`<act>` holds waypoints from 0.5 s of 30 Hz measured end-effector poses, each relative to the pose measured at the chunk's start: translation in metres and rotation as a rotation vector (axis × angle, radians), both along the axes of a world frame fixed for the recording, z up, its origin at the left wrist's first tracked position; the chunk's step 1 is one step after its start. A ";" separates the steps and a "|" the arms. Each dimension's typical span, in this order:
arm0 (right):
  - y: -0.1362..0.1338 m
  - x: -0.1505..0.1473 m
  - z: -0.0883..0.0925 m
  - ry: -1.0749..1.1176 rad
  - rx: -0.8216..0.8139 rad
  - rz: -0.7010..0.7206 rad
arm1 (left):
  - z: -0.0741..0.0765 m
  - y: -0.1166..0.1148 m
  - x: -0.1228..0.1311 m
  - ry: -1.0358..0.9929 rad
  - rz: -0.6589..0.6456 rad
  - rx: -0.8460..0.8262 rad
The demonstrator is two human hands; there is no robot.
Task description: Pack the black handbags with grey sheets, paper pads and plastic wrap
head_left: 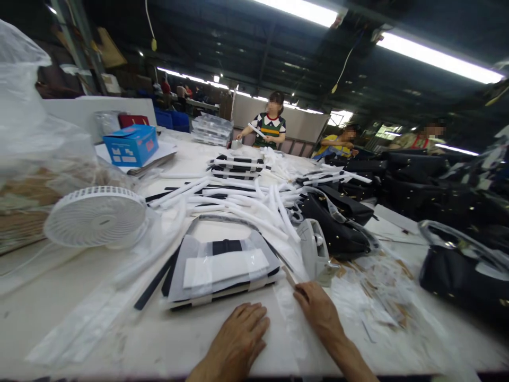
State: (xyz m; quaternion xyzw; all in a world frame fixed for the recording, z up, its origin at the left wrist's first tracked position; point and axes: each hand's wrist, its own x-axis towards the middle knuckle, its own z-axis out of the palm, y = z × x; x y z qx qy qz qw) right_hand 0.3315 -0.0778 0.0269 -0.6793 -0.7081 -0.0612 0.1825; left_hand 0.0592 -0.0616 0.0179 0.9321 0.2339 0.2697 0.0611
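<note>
My left hand (pixel 240 337) rests flat on the white table, fingers stretched out and holding nothing. It lies just in front of a black handbag (pixel 169 289) that is wrapped in white sheet padding (pixel 226 268) and clear tape, its handle pointing away from me. To the right, my right hand (pixel 318 310) is closed, with thumb and fingers pinched on a thin tan strip (pixel 289 276) by the bag's near right corner. Clear plastic film (pixel 290 313) lies on the table between my hands. A grey tape dispenser (pixel 314 246) stands just beyond my right hand.
White foam tubes (pixel 238 201) spread across the middle. A white fan (pixel 97 217) and blue box (pixel 131 144) stand left. Black handbags (pixel 338 223) and small plastic packets (pixel 374 292) lie right. A person (pixel 270 122) across the table holds a white strip.
</note>
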 end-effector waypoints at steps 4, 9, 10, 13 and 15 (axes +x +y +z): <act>0.005 -0.004 0.013 -0.118 -0.147 -0.064 | -0.008 0.001 0.001 -0.018 0.001 0.008; 0.006 -0.001 0.014 -0.119 -0.219 -0.083 | -0.032 0.010 0.008 -0.119 -0.002 0.137; 0.007 0.000 0.013 -0.126 -0.230 -0.089 | -0.036 0.012 0.009 -0.139 -0.003 0.164; 0.009 0.003 0.007 -0.195 -0.249 -0.121 | -0.045 0.015 0.011 -0.126 -0.006 0.187; 0.010 0.002 0.004 -0.251 -0.241 -0.124 | -0.047 0.015 0.011 -0.108 -0.003 0.178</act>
